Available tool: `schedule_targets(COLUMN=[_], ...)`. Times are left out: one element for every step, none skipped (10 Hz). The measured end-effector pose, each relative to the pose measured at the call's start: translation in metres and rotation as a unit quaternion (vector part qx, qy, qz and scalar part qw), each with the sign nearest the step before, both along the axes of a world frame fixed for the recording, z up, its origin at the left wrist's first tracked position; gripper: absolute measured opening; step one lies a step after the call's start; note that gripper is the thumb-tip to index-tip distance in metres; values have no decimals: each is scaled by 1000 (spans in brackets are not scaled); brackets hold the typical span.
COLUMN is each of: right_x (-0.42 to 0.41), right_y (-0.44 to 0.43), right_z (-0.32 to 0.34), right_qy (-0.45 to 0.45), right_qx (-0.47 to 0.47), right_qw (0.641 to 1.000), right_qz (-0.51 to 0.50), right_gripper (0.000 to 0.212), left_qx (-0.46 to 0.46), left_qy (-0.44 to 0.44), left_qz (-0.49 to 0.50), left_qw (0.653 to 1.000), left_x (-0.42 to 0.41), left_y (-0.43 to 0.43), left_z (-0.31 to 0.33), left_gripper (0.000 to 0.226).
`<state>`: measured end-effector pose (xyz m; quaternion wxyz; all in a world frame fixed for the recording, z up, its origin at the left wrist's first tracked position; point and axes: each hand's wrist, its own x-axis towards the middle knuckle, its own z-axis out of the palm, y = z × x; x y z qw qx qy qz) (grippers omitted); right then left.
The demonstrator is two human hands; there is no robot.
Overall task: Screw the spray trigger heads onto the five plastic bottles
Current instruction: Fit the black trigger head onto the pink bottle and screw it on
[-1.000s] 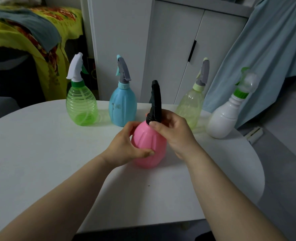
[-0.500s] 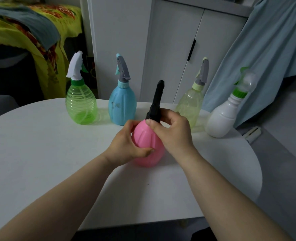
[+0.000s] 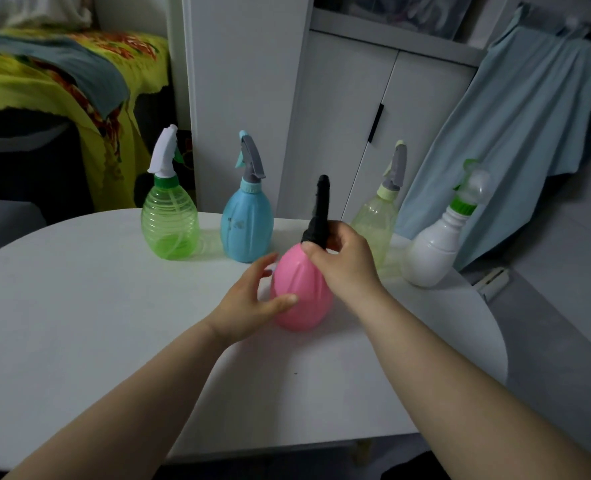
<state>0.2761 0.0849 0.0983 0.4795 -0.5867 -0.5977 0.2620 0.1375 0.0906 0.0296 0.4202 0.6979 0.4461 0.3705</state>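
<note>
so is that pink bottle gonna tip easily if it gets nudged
Probably. The pink bottle is egg-shaped with a narrow base and a tall black trigger head, so likely top-heavy. It looks like thin, empty plastic, so light. The left hand seems to steady it.

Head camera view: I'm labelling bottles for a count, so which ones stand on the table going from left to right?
Green bottle → blue bottle → pink bottle, held by both hands → pale yellow-green bottle → white bottle.
</note>
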Motion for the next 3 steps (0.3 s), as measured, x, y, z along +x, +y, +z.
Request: schedule_targets(right_x=[8, 13, 14], right_y=[18, 40, 59], right_z=[9, 16, 20], right_qy=[17, 52, 49], right_qx=[6, 13, -7], right_qw=[1000, 997, 997], right_qz=[-25, -51, -62], right_gripper=[21, 19, 26], left_qx=[50, 72, 91], left_qy=[126, 285, 353], left_qz=[73, 105, 96], left_qw=[988, 950, 926], left_x=[-19, -34, -35], left_y=[-4, -5, -3], left_z=[-13, -30, -38], left_gripper=[66, 62, 56])
